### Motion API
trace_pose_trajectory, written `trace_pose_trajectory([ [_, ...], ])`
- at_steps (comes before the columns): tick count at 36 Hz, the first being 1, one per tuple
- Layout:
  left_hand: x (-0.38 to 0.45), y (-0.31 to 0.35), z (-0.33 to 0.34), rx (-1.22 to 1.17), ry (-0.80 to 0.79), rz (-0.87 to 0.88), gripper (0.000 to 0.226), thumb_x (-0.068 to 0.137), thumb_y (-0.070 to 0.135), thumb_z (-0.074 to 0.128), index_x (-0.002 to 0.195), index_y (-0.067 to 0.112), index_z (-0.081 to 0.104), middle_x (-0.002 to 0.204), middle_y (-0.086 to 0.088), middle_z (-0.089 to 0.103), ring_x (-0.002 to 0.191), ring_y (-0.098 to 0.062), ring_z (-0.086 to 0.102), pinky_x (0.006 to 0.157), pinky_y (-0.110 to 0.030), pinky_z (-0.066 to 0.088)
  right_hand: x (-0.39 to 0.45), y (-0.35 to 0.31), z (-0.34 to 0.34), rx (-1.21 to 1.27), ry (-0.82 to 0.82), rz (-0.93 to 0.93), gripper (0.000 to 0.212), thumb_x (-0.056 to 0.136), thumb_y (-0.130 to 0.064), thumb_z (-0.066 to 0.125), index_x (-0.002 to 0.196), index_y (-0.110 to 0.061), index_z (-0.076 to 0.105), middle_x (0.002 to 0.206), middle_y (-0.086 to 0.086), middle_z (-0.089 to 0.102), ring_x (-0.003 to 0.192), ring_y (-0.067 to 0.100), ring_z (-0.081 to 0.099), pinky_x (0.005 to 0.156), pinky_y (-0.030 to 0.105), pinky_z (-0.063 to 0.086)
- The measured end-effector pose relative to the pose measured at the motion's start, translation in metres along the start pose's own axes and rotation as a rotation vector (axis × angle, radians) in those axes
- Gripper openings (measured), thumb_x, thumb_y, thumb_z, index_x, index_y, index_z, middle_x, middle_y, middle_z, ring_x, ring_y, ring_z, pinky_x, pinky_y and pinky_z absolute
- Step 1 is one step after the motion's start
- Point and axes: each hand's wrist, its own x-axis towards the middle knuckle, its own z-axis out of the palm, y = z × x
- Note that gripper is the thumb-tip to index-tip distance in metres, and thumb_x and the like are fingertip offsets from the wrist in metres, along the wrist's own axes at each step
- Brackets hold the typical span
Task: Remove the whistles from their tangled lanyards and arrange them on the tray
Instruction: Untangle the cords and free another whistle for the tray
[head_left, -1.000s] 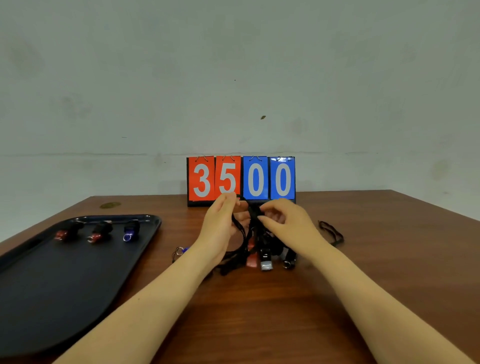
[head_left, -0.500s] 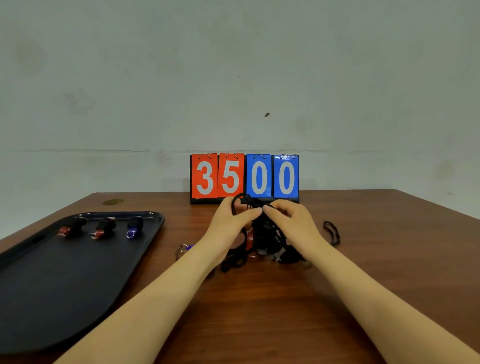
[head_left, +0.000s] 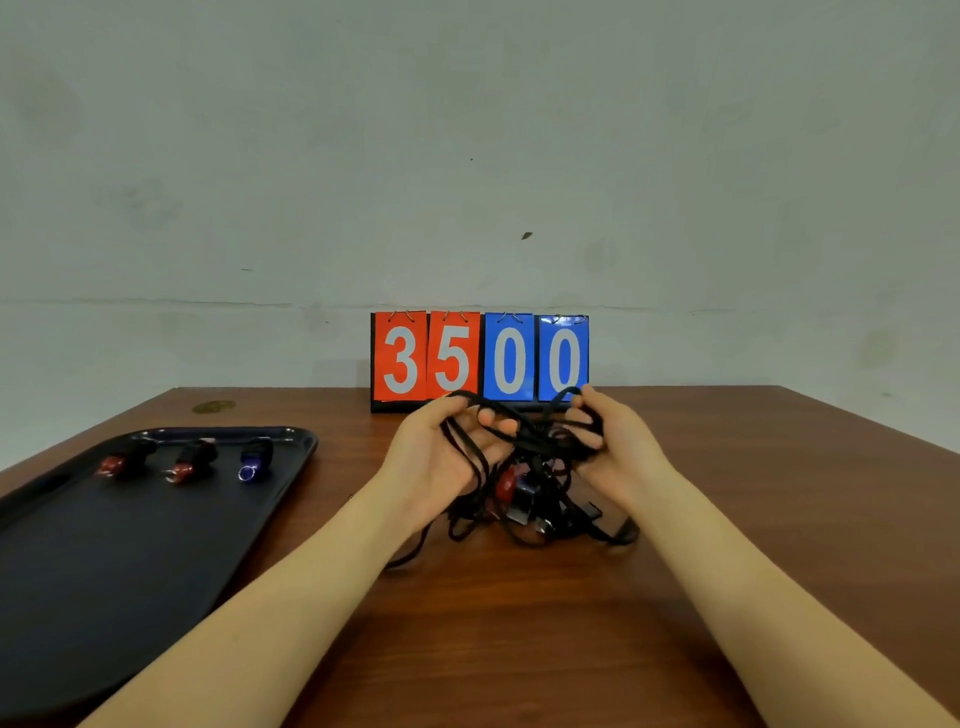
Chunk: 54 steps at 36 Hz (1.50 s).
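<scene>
Centrally, just below mid-frame, the left hand (head_left: 441, 457) and right hand (head_left: 618, 447) hold up a tangle of black lanyards (head_left: 535, 467) over the brown table (head_left: 519, 623). The left hand lies palm-up with loops draped across it, its fingers curled over the cords; the right hand grips a bunch of cords in curled fingers. Beneath the hands, a red whistle (head_left: 505, 483) and a dark blue whistle (head_left: 522, 501) hang within the tangle, whose lower strands trail onto the table. At the left of the frame lies a dark tray (head_left: 104, 571); near its far edge stand 3 whistles in a row: 2 red (head_left: 111, 464) (head_left: 179, 472) and 1 blue (head_left: 252, 462). Behind the hands, a scoreboard (head_left: 480, 358) reads 3500.
</scene>
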Motion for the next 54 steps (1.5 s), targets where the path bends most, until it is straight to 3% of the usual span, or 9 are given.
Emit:
trace_pose_trajectory([
  [5, -0.001, -0.004, 0.002, 0.188, 0.003, 0.045, 0.031, 0.100, 0.012, 0.039, 0.077, 0.006, 0.058, 0.071, -0.013, 0.060, 0.080, -0.033, 0.070, 0.080, -0.047, 0.056, 0.005, 0.004, 0.003, -0.628, 0.186, -0.197, 0.026, 0.100, -0.024, 0.045, 0.083, -0.013, 0.062, 0.095, 0.006, 0.069, 0.091, 0.019, 0.063, 0.082, 0.033, 0.050],
  [11, 0.001, -0.007, 0.003, 0.645, 0.119, 0.116, 0.025, 0.101, 0.017, 0.042, 0.086, 0.016, 0.062, 0.107, -0.011, 0.064, 0.110, -0.023, 0.061, 0.082, -0.042, 0.056, 0.008, 0.001, -0.013, -1.376, 0.301, -0.514, 0.028, 0.101, -0.026, 0.040, 0.083, -0.011, 0.056, 0.075, 0.001, 0.056, 0.070, 0.016, 0.053, 0.053, 0.022, 0.035],
  [15, 0.006, -0.005, -0.003, 0.869, 0.131, 0.162, 0.021, 0.101, 0.022, 0.046, 0.086, 0.015, 0.059, 0.097, -0.005, 0.064, 0.096, -0.019, 0.062, 0.082, -0.040, 0.057, 0.009, 0.001, -0.022, -1.816, 0.415, -0.435, 0.031, 0.095, -0.040, 0.047, 0.101, -0.010, 0.053, 0.095, 0.005, 0.056, 0.096, 0.025, 0.053, 0.074, 0.034, 0.047],
  [18, 0.007, -0.001, -0.004, 0.881, 0.156, 0.209, 0.029, 0.100, 0.017, 0.045, 0.074, 0.012, 0.056, 0.090, -0.005, 0.064, 0.089, -0.022, 0.061, 0.080, -0.038, 0.055, 0.004, -0.001, -0.014, -1.677, 0.333, -0.636, 0.036, 0.089, -0.040, 0.056, 0.115, -0.015, 0.055, 0.110, 0.002, 0.054, 0.108, 0.019, 0.047, 0.085, 0.033, 0.046],
  [21, 0.006, 0.001, -0.003, 0.916, 0.144, 0.282, 0.030, 0.102, 0.022, 0.042, 0.077, 0.014, 0.057, 0.087, -0.002, 0.062, 0.080, -0.015, 0.060, 0.072, -0.029, 0.054, -0.008, 0.001, 0.000, -1.561, 0.208, -0.816, 0.015, 0.089, -0.035, 0.061, 0.093, -0.021, 0.058, 0.087, -0.011, 0.053, 0.085, 0.005, 0.051, 0.067, 0.017, 0.038],
  [25, 0.005, 0.003, -0.001, 0.939, 0.107, 0.334, 0.028, 0.103, 0.024, 0.040, 0.086, 0.016, 0.061, 0.085, 0.000, 0.062, 0.070, -0.009, 0.057, 0.061, -0.020, 0.049, -0.015, 0.007, 0.007, -1.488, 0.186, -0.820, 0.026, 0.087, -0.036, 0.065, 0.092, -0.019, 0.046, 0.071, -0.010, 0.049, 0.062, 0.003, 0.049, 0.053, 0.014, 0.035],
  [33, 0.003, 0.002, 0.001, 0.967, 0.035, 0.393, 0.026, 0.102, 0.021, 0.041, 0.090, 0.016, 0.063, 0.079, 0.006, 0.062, 0.067, -0.005, 0.055, 0.060, -0.016, 0.047, -0.016, 0.027, 0.015, -1.549, -0.199, -0.636, 0.020, 0.088, -0.026, 0.065, 0.073, -0.027, 0.051, 0.073, -0.006, 0.054, 0.067, 0.009, 0.048, 0.065, 0.024, 0.043],
  [44, 0.006, 0.001, -0.002, 0.611, 0.148, 0.407, 0.026, 0.102, 0.021, 0.044, 0.085, 0.015, 0.062, 0.085, 0.000, 0.069, 0.079, -0.015, 0.065, 0.074, -0.029, 0.050, -0.011, 0.025, 0.012, -1.433, -0.061, -0.628, 0.025, 0.089, -0.018, 0.061, 0.112, -0.026, 0.059, 0.099, -0.011, 0.059, 0.088, 0.005, 0.055, 0.076, 0.015, 0.044],
  [54, 0.012, 0.012, -0.013, 0.323, 0.302, 0.359, 0.022, 0.103, 0.025, 0.043, 0.088, 0.016, 0.058, 0.099, -0.009, 0.072, 0.085, -0.019, 0.071, 0.072, -0.028, 0.054, -0.015, 0.018, 0.014, -1.153, -0.069, -0.674, 0.010, 0.090, -0.022, 0.065, 0.083, -0.030, 0.065, 0.080, -0.014, 0.066, 0.081, -0.008, 0.059, 0.070, 0.004, 0.045],
])
